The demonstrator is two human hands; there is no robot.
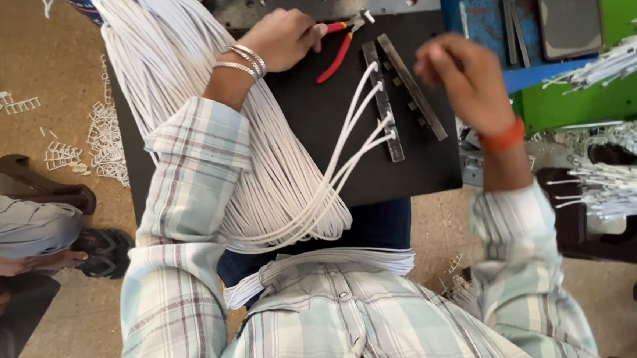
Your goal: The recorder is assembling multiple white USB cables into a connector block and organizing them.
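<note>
At the far left, the floor [31,51] is plain tan and gritty, littered with small white plastic comb-like offcuts [107,140]. Near the lower left corner another person's sandalled foot [96,252] rests on that floor beside a dark wooden stool leg [34,182].

Moving right, a thick bundle of thin white cords [170,67] hangs from the upper left and loops down across the wearer's lap, over a flat black board [323,105] that serves as the work surface. The left hand [283,37], with silver metal bangles [243,60] on its wrist and a pale plaid sleeve behind, lies curled at the far edge of the board, its fingers closed around the handles of red-handled side cutters [340,49]; the cutter's metal nose points toward the far right.

Just right of the cutters, two dark metal bars [401,95] lie slanted on the board. Several white cord ends [369,127] run up from the near loop and reach the nearer bar, touching it.

Farther right, the right hand [461,73], with an orange band [504,136] at the wrist, hovers above the bars, blurred; its fingers look loosely bent together, and whether they pinch anything cannot be told.

Beyond it stand a blue and green machine frame [605,78] and, at the right edge, sheaves of cut white cord pieces [620,190].
</note>
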